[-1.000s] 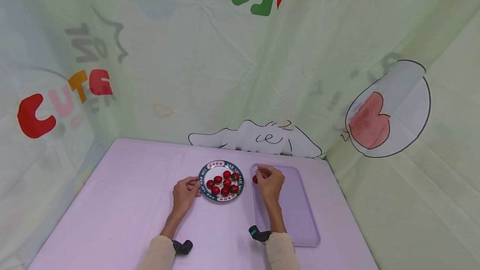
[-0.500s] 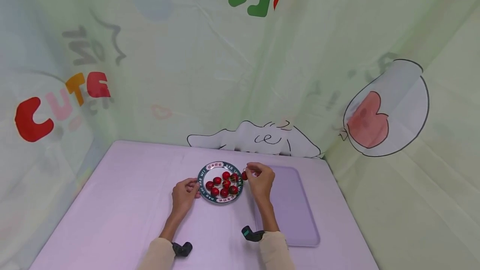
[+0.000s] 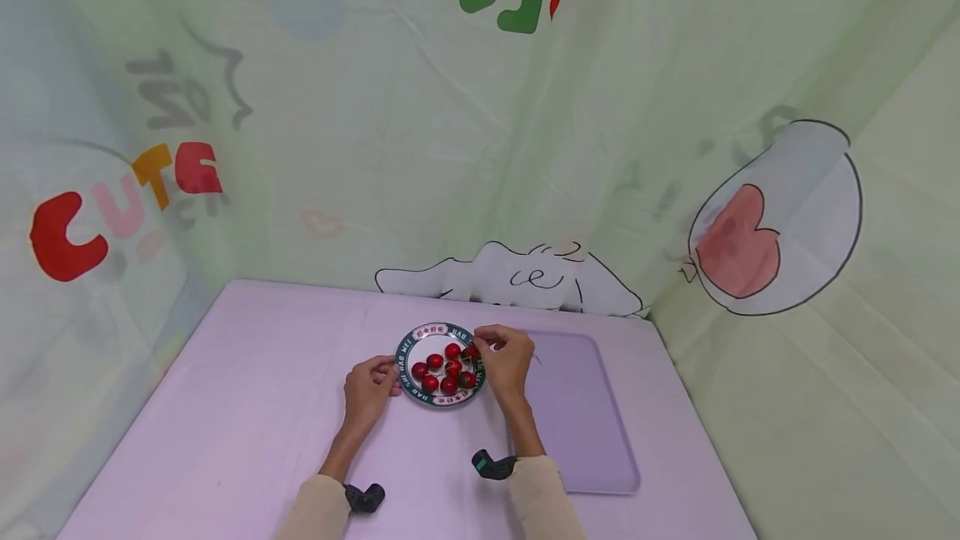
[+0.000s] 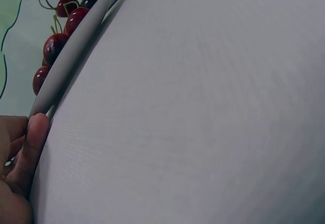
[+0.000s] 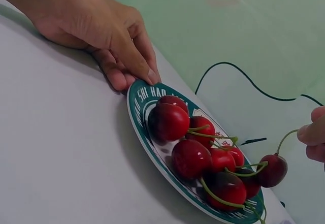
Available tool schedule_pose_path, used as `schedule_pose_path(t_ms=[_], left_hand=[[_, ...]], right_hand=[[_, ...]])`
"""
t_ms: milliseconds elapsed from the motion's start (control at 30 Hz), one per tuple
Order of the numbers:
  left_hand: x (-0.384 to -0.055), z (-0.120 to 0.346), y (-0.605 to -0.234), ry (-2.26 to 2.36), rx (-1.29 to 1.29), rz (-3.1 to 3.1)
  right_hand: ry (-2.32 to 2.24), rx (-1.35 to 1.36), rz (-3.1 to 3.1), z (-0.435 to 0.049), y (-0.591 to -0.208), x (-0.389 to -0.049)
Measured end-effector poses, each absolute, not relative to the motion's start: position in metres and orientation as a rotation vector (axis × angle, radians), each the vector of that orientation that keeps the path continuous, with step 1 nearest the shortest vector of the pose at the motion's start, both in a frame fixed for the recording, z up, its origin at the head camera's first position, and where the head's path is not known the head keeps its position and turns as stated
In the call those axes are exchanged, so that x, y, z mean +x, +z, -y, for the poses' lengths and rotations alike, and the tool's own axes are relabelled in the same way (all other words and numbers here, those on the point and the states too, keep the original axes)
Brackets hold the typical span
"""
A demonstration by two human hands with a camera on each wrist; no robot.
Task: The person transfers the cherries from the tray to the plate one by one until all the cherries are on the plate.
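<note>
A round plate (image 3: 431,330) with a green lettered rim lies on the table, bearing several dark red cherries (image 5: 191,159) with green stems. At its left edge my left hand (image 3: 367,386) pinches the rim, the thumb on top in the right wrist view. My right hand (image 3: 510,363) pinches a cherry (image 5: 273,170) by its stem between thumb and fingertips. That cherry hangs over the plate's right side, close against the others. In the left wrist view, the plate appears edge-on, with the cherries partly hidden behind its rim.
To the right of the plate lies a light purple rectangular tray (image 3: 581,415), its left edge partly behind my right arm. The table (image 3: 247,407) has a pale cover. A printed curtain (image 3: 450,148) hangs behind and at both sides.
My right hand has carried the cherry left from the tray to over the plate's right side. My left hand has stayed at the plate's rim.
</note>
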State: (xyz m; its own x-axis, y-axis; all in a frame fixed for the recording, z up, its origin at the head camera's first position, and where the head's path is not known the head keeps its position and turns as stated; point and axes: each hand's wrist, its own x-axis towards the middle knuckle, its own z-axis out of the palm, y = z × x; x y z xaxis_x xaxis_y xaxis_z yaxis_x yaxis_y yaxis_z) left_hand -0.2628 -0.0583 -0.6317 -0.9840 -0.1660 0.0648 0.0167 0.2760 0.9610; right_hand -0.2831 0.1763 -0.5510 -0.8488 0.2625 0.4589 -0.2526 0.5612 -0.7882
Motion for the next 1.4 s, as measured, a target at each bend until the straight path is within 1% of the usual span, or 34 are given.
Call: schedule_pose_path(t_ms=[233, 433, 900, 1400], left_hand=[[-0.263, 0.06, -0.635, -1.815, 0.149, 2.387], [-0.264, 0.06, -0.636, -1.819, 0.128, 2.379], [-0.263, 0.06, -0.63, -1.827, 0.11, 2.354], [-0.263, 0.06, -0.631, -1.802, 0.109, 2.356]], right_hand=[[1.289, 0.057, 2.22, -0.166, -0.545, -0.279], [1.321, 0.071, 2.211, -0.161, -0.541, -0.283], [1.398, 0.125, 2.223, -0.151, -0.543, -0.289], [1.371, 0.099, 2.311, -0.139, -0.554, -0.297]])
